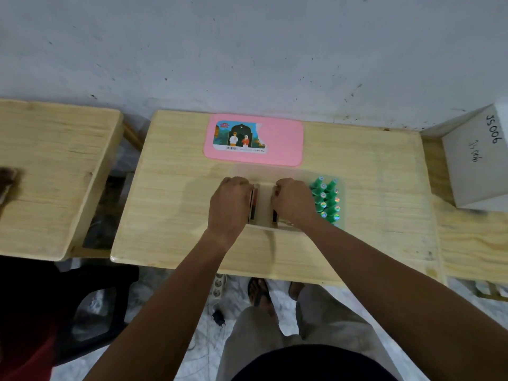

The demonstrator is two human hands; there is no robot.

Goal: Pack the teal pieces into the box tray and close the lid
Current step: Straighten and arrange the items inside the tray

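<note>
Head view. Both my hands are down in the clear tray [286, 171] at the middle of the table [170, 204]. Left hand [229, 204] is curled into a loose fist over a dark red-edged divider piece at the tray's left side; right hand [292, 200] is fisted the same way over a matching piece a little to the right. Fingers are tucked under on both, so I cannot tell whether either truly grips its piece or only presses on it. Between my 2 hands a pale empty bay of the tray shows.

Teal pieces [327, 200]: packed upright in 2 close rows in the tray's right compartment, just beside my right hand, shiny round caps facing up. No loose teal pieces show anywhere on the table.

Lid [254, 140]: pink, lying flat with its picture label up, just behind the tray and apart from it. Not yet on.

White box [472, 160] sits at the far right on the neighbouring table, well apart, marked by hand.

Judgement: packing looks finished or nearly so; I seem to be seating or squaring the inner dividers. Next move calls for freeing both hands, reaching back for the lid, lining its rounded corners over the tray rim, then pressing down evenly so the upright teal caps are not tipped.
</note>
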